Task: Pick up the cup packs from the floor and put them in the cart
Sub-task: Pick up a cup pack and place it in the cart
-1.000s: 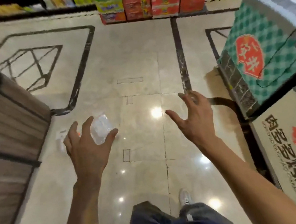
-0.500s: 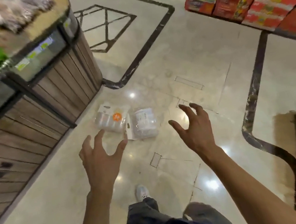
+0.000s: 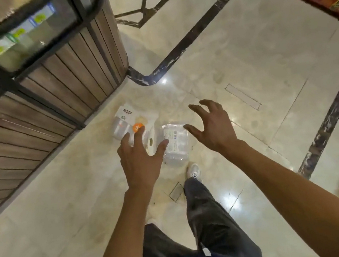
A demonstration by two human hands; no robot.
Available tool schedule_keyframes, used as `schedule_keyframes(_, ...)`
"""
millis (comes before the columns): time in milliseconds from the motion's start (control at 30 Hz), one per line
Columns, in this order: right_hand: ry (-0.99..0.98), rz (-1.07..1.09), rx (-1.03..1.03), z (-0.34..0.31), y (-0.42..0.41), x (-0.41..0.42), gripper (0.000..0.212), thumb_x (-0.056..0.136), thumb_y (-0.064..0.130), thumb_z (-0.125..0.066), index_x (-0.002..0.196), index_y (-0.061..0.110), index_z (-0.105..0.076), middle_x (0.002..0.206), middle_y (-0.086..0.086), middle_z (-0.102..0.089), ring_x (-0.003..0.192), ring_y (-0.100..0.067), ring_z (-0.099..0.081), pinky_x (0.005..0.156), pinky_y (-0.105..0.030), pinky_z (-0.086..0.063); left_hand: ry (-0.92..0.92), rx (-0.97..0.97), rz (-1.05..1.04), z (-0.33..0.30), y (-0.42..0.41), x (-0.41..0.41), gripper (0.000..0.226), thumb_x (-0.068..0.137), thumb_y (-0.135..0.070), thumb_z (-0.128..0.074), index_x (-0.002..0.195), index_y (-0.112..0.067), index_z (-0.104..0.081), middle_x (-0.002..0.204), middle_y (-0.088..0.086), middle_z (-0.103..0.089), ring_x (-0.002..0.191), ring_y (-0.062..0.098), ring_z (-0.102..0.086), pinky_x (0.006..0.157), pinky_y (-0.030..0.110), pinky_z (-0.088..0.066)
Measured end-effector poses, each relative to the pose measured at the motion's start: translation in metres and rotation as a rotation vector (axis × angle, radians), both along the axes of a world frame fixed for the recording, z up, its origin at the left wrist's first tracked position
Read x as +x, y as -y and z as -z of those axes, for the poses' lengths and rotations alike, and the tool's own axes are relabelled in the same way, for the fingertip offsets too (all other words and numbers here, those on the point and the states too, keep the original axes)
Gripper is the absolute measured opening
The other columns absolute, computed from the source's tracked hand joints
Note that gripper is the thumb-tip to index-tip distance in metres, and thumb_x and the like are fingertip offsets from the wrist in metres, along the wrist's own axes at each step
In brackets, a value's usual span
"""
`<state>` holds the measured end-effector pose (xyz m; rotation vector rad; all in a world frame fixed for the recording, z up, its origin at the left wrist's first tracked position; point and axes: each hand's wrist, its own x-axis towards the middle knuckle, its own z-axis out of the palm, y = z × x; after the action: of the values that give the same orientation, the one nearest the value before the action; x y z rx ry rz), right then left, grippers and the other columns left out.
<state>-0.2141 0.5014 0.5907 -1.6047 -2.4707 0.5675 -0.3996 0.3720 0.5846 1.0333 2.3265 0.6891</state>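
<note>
- Both of my hands reach forward and down over the floor (image 3: 241, 54); neither one holds anything.
- My left hand (image 3: 139, 164) is released, its fingers (image 3: 138, 136) spread and nearly straight. In the head view their tips overlap the near edge of the left cup pack (image 3: 129, 123).
- That left cup pack lies flat on the floor: clear wrap, a white label card at its far end, a round orange sticker just beyond my left fingertips. I cannot tell whether the tips touch it.
- My right hand (image 3: 213, 129) is released too, its fingers arched like a claw and spread apart.
- The right cup pack (image 3: 175, 144) lies on the floor between my two hands, a clear sleeve with a printed white label. My left thumb overlaps its left edge; my right thumb tip sits just beside its upper right corner.
- The two packs lie side by side, close together.
- My white shoe (image 3: 193, 170) stands just behind the right cup pack.
- A wooden display stand (image 3: 53, 89) rises to the left of the packs.
</note>
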Motion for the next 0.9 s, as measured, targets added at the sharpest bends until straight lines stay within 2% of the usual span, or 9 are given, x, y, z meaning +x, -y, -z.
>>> schedule_keyframes(133, 0.066, -0.058, -0.136, 0.093, -0.081, -0.022, 0.063, 0.092, 0.056, -0.069, 0.144, 0.022, -0.059, 0.144, -0.018, -0.056, 0.133, -0.040, -0.050, 0.107, -0.050, -0.043, 0.167, -0.080, -0.150, 0.086, -0.077, 0.011, 0.089, 0.079, -0.083, -0.057, 0.152, -0.033, -0.046, 0.158, 0.010, -0.040, 0.142, 0.034, -0.038, 0.114, 0.051, -0.041)
schedule_keyframes(300, 0.168, -0.099, -0.297, 0.267, -0.134, -0.036, 0.063, 0.095, 0.057, -0.064, 0.148, 0.024, -0.055, 0.145, -0.018, -0.053, 0.134, -0.038, -0.049, 0.107, -0.048, -0.044, 0.321, -0.183, -0.354, 0.254, -0.131, 0.038, 0.079, 0.088, -0.073, -0.062, 0.155, -0.036, -0.043, 0.161, 0.007, -0.039, 0.148, 0.028, -0.031, 0.117, 0.043, -0.033)
schedule_keyframes(500, 0.280, -0.165, -0.371, 0.495, -0.183, -0.052, 0.066, 0.097, 0.058, -0.060, 0.155, 0.029, -0.045, 0.152, -0.017, -0.043, 0.139, -0.038, -0.043, 0.112, -0.047, -0.041, 0.475, -0.359, -0.568, 0.484, -0.150, 0.064, 0.081, 0.089, -0.070, -0.062, 0.158, -0.037, -0.034, 0.161, 0.012, -0.029, 0.142, 0.038, -0.040, 0.111, 0.052, -0.044)
schedule_keyframes(567, 0.359, -0.244, -0.386, 0.564, -0.192, -0.049, 0.071, 0.095, 0.060, -0.060, 0.157, 0.032, -0.040, 0.155, -0.019, -0.039, 0.141, -0.039, -0.041, 0.114, -0.049, -0.041, 0.584, -0.423, -0.633, 0.549, -0.149, 0.072, 0.084, 0.091, -0.069, -0.062, 0.161, -0.037, -0.028, 0.161, 0.014, -0.029, 0.141, 0.040, -0.041, 0.110, 0.051, -0.043)
schedule_keyframes(633, 0.437, -0.320, -0.403, 0.622, -0.199, -0.048, 0.079, 0.092, 0.065, -0.061, 0.160, 0.037, -0.031, 0.158, -0.022, -0.033, 0.144, -0.042, -0.036, 0.115, -0.053, -0.039, 0.771, -0.468, -0.740, 0.604, -0.149, 0.078, 0.088, 0.092, -0.064, -0.064, 0.163, -0.037, -0.019, 0.165, 0.012, -0.030, 0.145, 0.039, -0.036, 0.113, 0.050, -0.038)
schedule_keyframes(700, 0.534, -0.402, -0.387, 0.668, -0.204, -0.052, 0.093, 0.085, 0.077, -0.058, 0.162, 0.046, -0.015, 0.164, -0.022, -0.024, 0.150, -0.045, -0.024, 0.119, -0.062, -0.029, 0.941, -0.420, -0.848, 0.649, -0.150, 0.083, 0.101, 0.090, -0.059, -0.071, 0.164, -0.044, -0.004, 0.171, 0.003, -0.022, 0.151, 0.039, -0.031, 0.119, 0.055, -0.035)
schedule_keyframes(767, 0.586, -0.436, -0.380, 0.698, -0.209, -0.059, 0.109, 0.073, 0.092, -0.053, 0.159, 0.056, 0.003, 0.168, -0.023, -0.013, 0.153, -0.048, -0.017, 0.122, -0.065, -0.017, 0.974, -0.345, -0.860, 0.681, -0.154, 0.085, 0.116, 0.084, -0.057, -0.080, 0.157, -0.058, 0.010, 0.172, -0.003, -0.017, 0.151, 0.040, -0.032, 0.119, 0.062, -0.034)
schedule_keyframes(833, 0.548, -0.406, -0.386, 0.715, -0.215, -0.065, 0.122, 0.059, 0.100, -0.053, 0.156, 0.060, 0.009, 0.163, -0.026, -0.020, 0.146, -0.049, -0.028, 0.122, -0.060, -0.019, 0.959, -0.326, -0.925, 0.702, -0.161, 0.085, 0.125, 0.077, -0.056, -0.086, 0.152, -0.064, 0.014, 0.171, 0.001, -0.019, 0.149, 0.043, -0.032, 0.119, 0.062, -0.034)
schedule_keyframes(900, 0.500, -0.399, -0.403, 0.718, -0.225, -0.070, 0.130, 0.051, 0.101, -0.060, 0.156, 0.060, 0.007, 0.151, -0.026, -0.037, 0.129, -0.049, -0.047, 0.114, -0.055, -0.034, 0.918, -0.326, -0.996, 0.707, -0.170, 0.087, 0.129, 0.076, -0.052, -0.088, 0.156, -0.057, 0.014, 0.168, 0.012, -0.019, 0.147, 0.044, -0.029, 0.118, 0.057, -0.034)
